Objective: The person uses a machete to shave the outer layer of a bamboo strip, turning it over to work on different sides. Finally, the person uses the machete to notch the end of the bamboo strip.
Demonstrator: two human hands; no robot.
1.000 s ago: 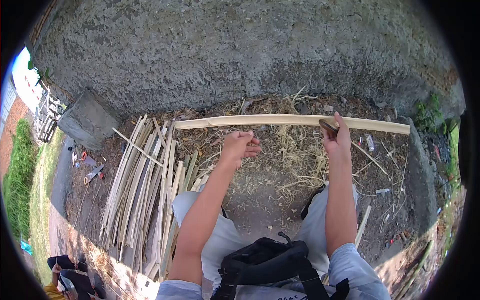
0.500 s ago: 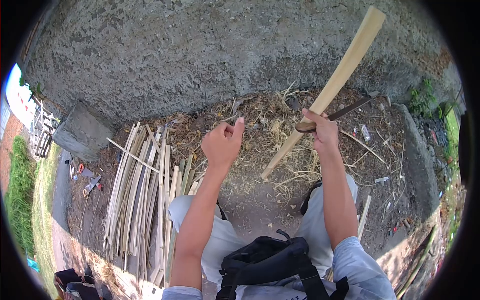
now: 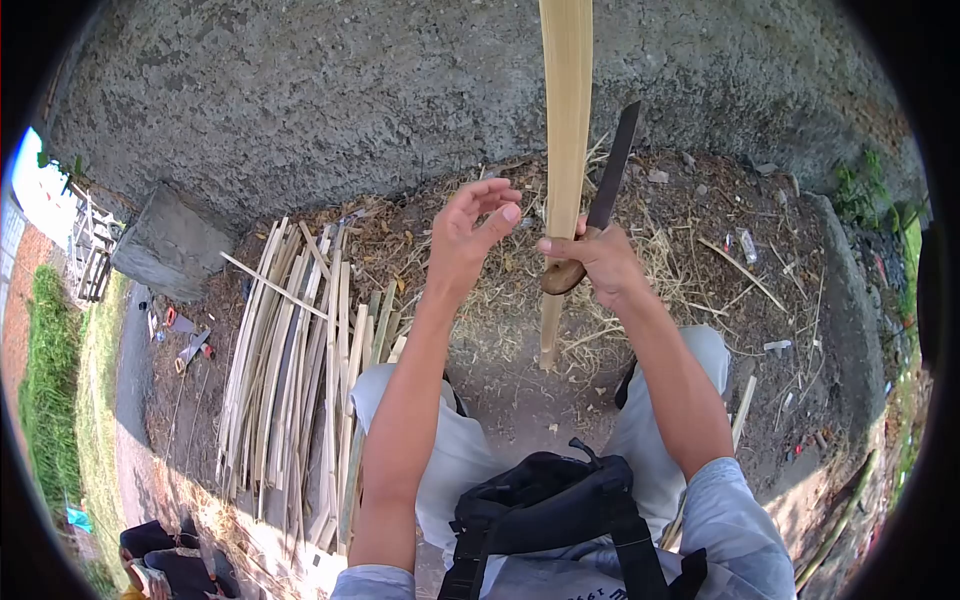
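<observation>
Now the bamboo slat (image 3: 566,120) is standing almost upright in front of the person, its top running out of view above and its lower end (image 3: 547,355) hanging just over the bare earth between the knees. The right hand (image 3: 592,262) is gripping it partway up, fingers curled fully round both the slat and the brown wooden handle of a knife (image 3: 607,190), whose dark blade is pointing up just beside the slat on its right. The left hand (image 3: 467,238) is hovering just left of the slat, holding nothing, with its fingers loosely spread and half curled, the fingertips close to the slat but not touching it.

Left of the slat, beyond the left forearm, a pile of split bamboo strips (image 3: 300,370) is lying on the ground, and a grey concrete block (image 3: 170,250) is sitting farther left against the rough wall (image 3: 350,110). Straw and shavings are littering the soil behind the slat. Below it, a black bag (image 3: 545,515) is resting on the person's lap; a few white characters are showing at its lower edge, too small and cut off to read.

Compared with half a second ago, the slat is no longer leaning to the right but rising nearly vertical, the knife blade is turning upward with it, and the left hand is sitting nearer the slat.
</observation>
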